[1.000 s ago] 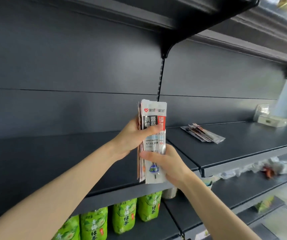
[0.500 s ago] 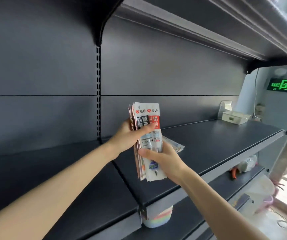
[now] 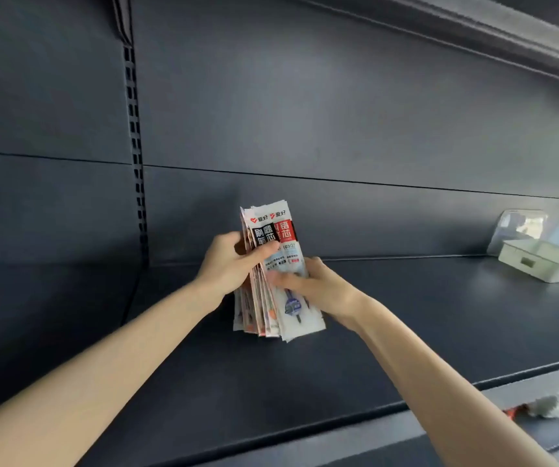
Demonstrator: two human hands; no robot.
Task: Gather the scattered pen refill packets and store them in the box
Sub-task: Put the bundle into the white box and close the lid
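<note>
Here both forearms are reaching forward and slightly upward from the lower corners, converging over the dark shelf [image 3: 406, 332]. The left hand [image 3: 227, 261] is gripping the stack of pen refill packets [image 3: 273, 230] at its left edge, with the thumb lying across the printed front and the fingers curling behind. The right hand [image 3: 318, 288] is clasping the same stack lower down from the right, its thumb pressing flat over the front and its fingers wrapping the right edge. The packets are standing nearly upright between the two hands, their tops aligned and their lower ends fanning out a little toward the left. Whether the bottom edges are touching the shelf cannot be told. The box [image 3: 541, 267], pale with a clear lid [image 3: 520, 227] tilting open against the back panel [image 3: 338, 112], is sitting on the same shelf, well apart to the right. A slotted upright [image 3: 134, 163] is running down the panel to the left of the hands.
</note>
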